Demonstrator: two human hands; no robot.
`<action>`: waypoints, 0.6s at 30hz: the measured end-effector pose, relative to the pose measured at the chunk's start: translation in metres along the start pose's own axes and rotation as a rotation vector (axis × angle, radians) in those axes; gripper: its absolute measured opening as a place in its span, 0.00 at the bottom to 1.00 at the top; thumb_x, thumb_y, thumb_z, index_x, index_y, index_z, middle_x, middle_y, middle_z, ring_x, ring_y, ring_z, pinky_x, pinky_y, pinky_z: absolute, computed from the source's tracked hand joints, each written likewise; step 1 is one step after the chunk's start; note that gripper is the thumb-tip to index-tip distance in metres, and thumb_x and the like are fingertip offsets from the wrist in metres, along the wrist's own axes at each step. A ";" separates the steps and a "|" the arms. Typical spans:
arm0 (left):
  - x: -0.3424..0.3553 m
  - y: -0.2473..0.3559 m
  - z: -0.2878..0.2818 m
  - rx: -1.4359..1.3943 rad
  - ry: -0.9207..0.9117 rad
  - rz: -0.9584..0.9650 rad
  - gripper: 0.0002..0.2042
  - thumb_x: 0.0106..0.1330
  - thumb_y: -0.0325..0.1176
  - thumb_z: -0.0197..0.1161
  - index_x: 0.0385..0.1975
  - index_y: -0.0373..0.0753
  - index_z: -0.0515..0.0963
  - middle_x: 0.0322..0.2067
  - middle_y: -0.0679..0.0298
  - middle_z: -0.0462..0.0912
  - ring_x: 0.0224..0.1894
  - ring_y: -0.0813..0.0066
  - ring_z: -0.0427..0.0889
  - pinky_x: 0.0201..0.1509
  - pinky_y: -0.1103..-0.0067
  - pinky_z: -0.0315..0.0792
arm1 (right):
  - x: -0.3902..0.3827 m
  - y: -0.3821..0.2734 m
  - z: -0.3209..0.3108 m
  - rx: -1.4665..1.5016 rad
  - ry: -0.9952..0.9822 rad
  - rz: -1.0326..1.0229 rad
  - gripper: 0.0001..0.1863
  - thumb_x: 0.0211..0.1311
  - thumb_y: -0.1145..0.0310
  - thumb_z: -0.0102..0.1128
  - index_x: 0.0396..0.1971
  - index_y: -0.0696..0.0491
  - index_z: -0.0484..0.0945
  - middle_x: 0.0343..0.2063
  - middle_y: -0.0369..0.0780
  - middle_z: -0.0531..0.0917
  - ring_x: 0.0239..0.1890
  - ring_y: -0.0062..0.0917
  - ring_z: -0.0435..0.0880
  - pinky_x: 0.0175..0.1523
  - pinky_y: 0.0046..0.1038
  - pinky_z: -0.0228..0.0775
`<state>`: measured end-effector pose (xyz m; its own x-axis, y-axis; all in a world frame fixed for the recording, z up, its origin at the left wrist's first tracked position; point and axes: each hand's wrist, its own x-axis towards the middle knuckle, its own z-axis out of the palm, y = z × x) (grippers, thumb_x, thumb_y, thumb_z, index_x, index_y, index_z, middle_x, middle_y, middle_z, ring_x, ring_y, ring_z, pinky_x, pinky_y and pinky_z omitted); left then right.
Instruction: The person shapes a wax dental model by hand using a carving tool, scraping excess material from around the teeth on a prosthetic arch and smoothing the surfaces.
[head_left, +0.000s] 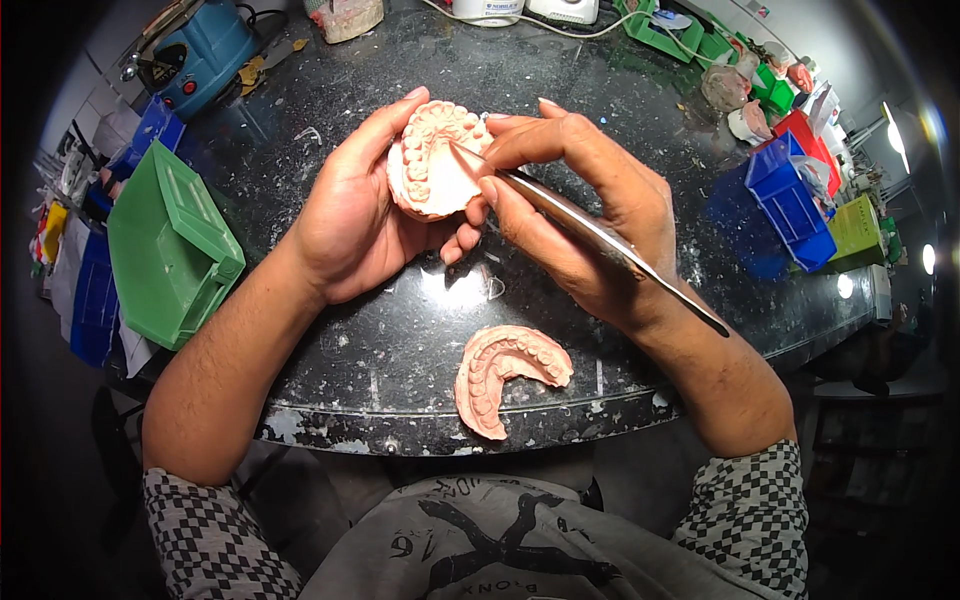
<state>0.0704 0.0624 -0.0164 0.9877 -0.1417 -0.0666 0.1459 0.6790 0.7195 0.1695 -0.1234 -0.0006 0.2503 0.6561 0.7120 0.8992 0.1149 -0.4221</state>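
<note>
My left hand (352, 222) is closed round a pale pink plaster dental cast (455, 178), its row of teeth and palate facing up. Between the thumb and fingers of my right hand (590, 205) is a slim knife (600, 240) with a dark handle and metal edges. Its pointed tip touches or hovers just over the palate, close to the inner side of the teeth; I cannot tell which. Some right fingers rest by the cast's lower right edge. Below the hands, a second, horseshoe-shaped dental cast (490, 375) lies on the black worktop near its front edge.
A green bin (172, 250) stands at the left, with a blue machine (195, 60) behind it. To the right are a blue bin (790, 205) and a yellow-green box (853, 232). Plaster pieces (728, 88) and green trays sit at the far right. The worktop (340, 375) has white specks.
</note>
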 end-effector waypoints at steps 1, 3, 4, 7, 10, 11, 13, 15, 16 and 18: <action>0.000 0.000 0.000 0.002 0.002 -0.004 0.29 0.78 0.56 0.34 0.49 0.37 0.76 0.33 0.57 0.84 0.31 0.69 0.84 0.33 0.73 0.80 | 0.000 0.000 0.000 -0.002 0.001 0.006 0.08 0.60 0.69 0.68 0.37 0.52 0.79 0.34 0.36 0.85 0.40 0.29 0.87 0.65 0.47 0.68; 0.000 0.000 0.000 0.000 0.005 -0.005 0.29 0.78 0.56 0.34 0.49 0.37 0.76 0.33 0.57 0.84 0.31 0.69 0.84 0.33 0.73 0.80 | 0.000 -0.001 0.000 -0.005 -0.003 0.006 0.08 0.60 0.69 0.68 0.38 0.51 0.80 0.34 0.36 0.85 0.40 0.28 0.87 0.66 0.47 0.67; 0.000 0.000 0.000 -0.002 0.009 -0.006 0.29 0.78 0.56 0.34 0.49 0.37 0.76 0.33 0.57 0.84 0.31 0.69 0.84 0.33 0.73 0.80 | 0.000 -0.001 0.000 -0.008 -0.007 0.007 0.08 0.60 0.69 0.68 0.38 0.51 0.80 0.34 0.36 0.85 0.41 0.28 0.87 0.67 0.48 0.67; 0.000 0.000 -0.001 0.008 -0.016 0.004 0.29 0.78 0.56 0.34 0.49 0.37 0.76 0.34 0.57 0.84 0.32 0.69 0.84 0.33 0.73 0.80 | -0.001 0.001 0.001 -0.015 0.014 -0.015 0.09 0.59 0.69 0.69 0.38 0.51 0.80 0.34 0.36 0.85 0.40 0.27 0.87 0.67 0.48 0.66; 0.000 -0.001 -0.002 0.011 -0.005 0.006 0.29 0.78 0.56 0.34 0.49 0.37 0.76 0.34 0.58 0.84 0.32 0.69 0.84 0.33 0.73 0.80 | -0.001 -0.001 0.000 0.008 0.003 0.019 0.09 0.59 0.69 0.69 0.39 0.51 0.81 0.35 0.36 0.86 0.41 0.27 0.87 0.68 0.49 0.64; 0.000 -0.001 -0.002 0.011 -0.005 0.005 0.29 0.78 0.56 0.34 0.49 0.37 0.76 0.34 0.58 0.84 0.32 0.69 0.84 0.33 0.73 0.80 | -0.001 -0.001 0.000 0.008 0.002 0.020 0.09 0.59 0.69 0.69 0.39 0.51 0.81 0.35 0.36 0.86 0.41 0.27 0.87 0.68 0.49 0.64; 0.000 -0.001 -0.002 0.008 -0.001 -0.002 0.29 0.78 0.56 0.34 0.49 0.37 0.76 0.34 0.58 0.84 0.32 0.69 0.84 0.32 0.73 0.80 | 0.000 -0.001 -0.001 -0.002 -0.017 0.014 0.09 0.59 0.69 0.70 0.39 0.50 0.81 0.35 0.36 0.86 0.44 0.28 0.87 0.68 0.49 0.63; 0.001 -0.002 -0.002 0.008 0.007 0.004 0.29 0.78 0.57 0.34 0.48 0.38 0.77 0.33 0.58 0.84 0.31 0.70 0.84 0.31 0.74 0.79 | 0.000 0.001 -0.001 -0.008 -0.007 -0.005 0.09 0.59 0.69 0.70 0.39 0.50 0.81 0.36 0.36 0.86 0.46 0.29 0.87 0.68 0.50 0.63; 0.001 -0.003 -0.002 0.009 0.016 0.011 0.30 0.78 0.57 0.34 0.47 0.38 0.77 0.31 0.59 0.84 0.29 0.71 0.84 0.29 0.75 0.79 | 0.000 0.001 0.000 -0.014 0.003 -0.025 0.09 0.59 0.69 0.70 0.39 0.50 0.81 0.36 0.36 0.86 0.48 0.30 0.86 0.68 0.50 0.62; 0.002 -0.003 -0.003 0.031 -0.004 0.010 0.30 0.78 0.58 0.34 0.46 0.38 0.77 0.30 0.60 0.83 0.28 0.72 0.83 0.26 0.77 0.77 | 0.000 0.000 -0.001 0.009 -0.013 -0.009 0.10 0.59 0.72 0.70 0.40 0.51 0.82 0.37 0.35 0.87 0.53 0.31 0.85 0.71 0.49 0.59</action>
<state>0.0718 0.0626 -0.0211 0.9889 -0.1377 -0.0562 0.1337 0.6577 0.7413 0.1700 -0.1240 -0.0001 0.2371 0.6649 0.7083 0.8980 0.1281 -0.4208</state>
